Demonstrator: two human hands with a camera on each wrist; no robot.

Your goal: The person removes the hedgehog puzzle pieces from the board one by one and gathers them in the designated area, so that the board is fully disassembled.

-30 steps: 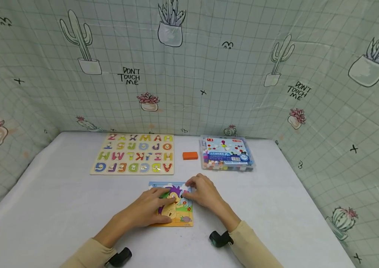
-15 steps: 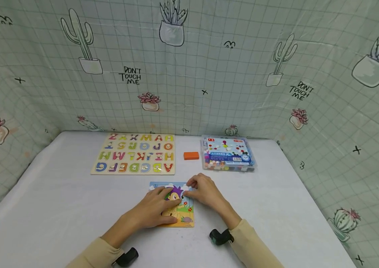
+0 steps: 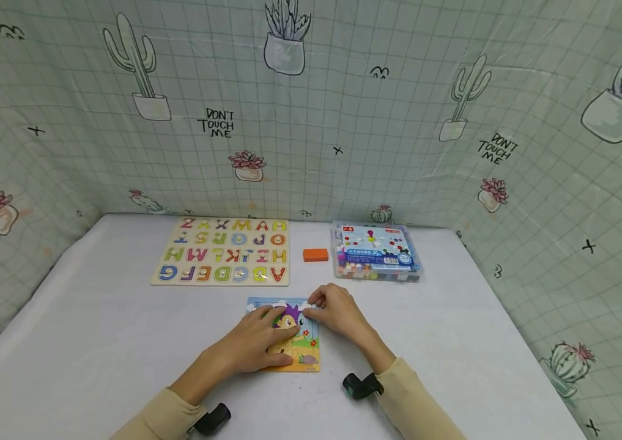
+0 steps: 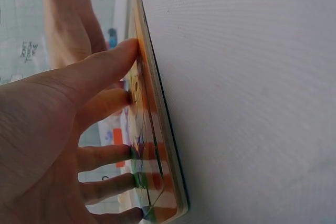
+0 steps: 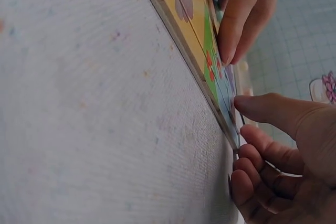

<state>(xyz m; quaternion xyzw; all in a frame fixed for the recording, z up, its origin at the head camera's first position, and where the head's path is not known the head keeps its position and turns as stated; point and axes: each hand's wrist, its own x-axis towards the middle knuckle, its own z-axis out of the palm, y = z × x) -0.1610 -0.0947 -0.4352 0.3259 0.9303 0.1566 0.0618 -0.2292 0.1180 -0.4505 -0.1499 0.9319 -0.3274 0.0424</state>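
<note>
A cartoon jigsaw puzzle (image 3: 311, 360) in a flat tray shows a purple-haired figure and red flowers. My left hand (image 3: 255, 342) lies over its left part, fingers spread, and in the left wrist view the thumb and fingertips press on its face. At the upper right corner, my right hand (image 3: 338, 311) pinches a puzzle piece with a printed eye (image 3: 301, 321) between thumb and index finger. In the right wrist view the thumb (image 5: 254, 107) touches the picture surface, and the other fingers curl beside the corner. Much of the puzzle's left side is hidden under the left hand.
Behind the puzzle lies a wooden alphabet board (image 3: 222, 250) with colourful letters. An orange block (image 3: 315, 255) sits right of it, then a clear plastic box (image 3: 378, 252) of small coloured parts. A patterned cloth (image 3: 311, 122) hangs behind the white table (image 3: 96, 318).
My left hand has slid right across the puzzle. The piece with the eye has shifted slightly left against the board, and my right thumb has moved a little up toward the corner.
</note>
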